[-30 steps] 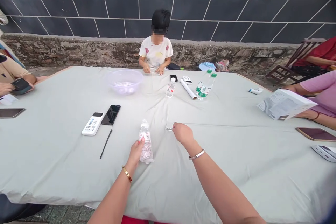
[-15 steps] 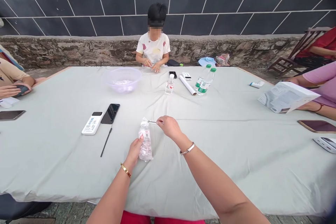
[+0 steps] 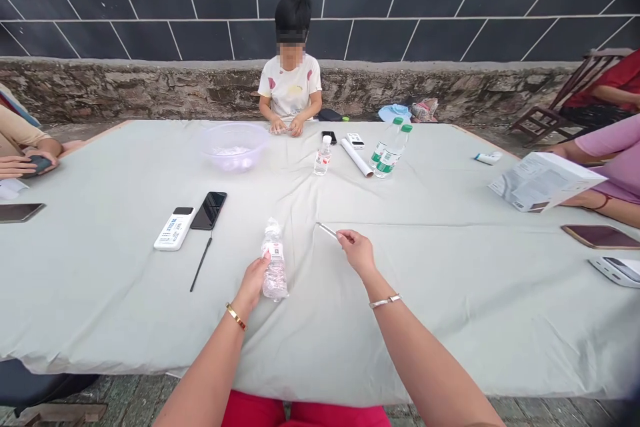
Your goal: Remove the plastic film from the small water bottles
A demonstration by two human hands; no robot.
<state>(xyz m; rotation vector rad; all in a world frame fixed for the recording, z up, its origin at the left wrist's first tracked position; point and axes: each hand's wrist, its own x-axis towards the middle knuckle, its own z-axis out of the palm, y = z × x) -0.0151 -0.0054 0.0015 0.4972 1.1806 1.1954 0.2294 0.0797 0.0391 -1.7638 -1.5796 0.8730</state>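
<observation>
My left hand (image 3: 254,280) is closed around the middle of a small clear plastic bottle (image 3: 275,270) with a white and pink label. Clear crinkled film covers the bottle, bunching up over its white cap and loose at its base. To the right, my right hand (image 3: 356,250) pinches a slim silver tool (image 3: 327,230) whose exact kind I cannot make out. Its tip points up and left toward the bottle, well apart from it. A black stylus-like strap (image 3: 201,265), a black phone (image 3: 209,211) and a white power bank (image 3: 174,229) lie left of my left hand.
Farther back stand a translucent purple basin (image 3: 234,147), a small bottle (image 3: 323,157), a white roll (image 3: 357,157) and two green-capped bottles (image 3: 389,159). A person (image 3: 290,90) sits opposite. At right, another person holds a white box (image 3: 547,181) near a phone (image 3: 607,237).
My right hand has drawn the silver tool away from the bottle's neck, to the right. My left hand keeps its hold on the bottle. The person opposite has brought their hands closer together.
</observation>
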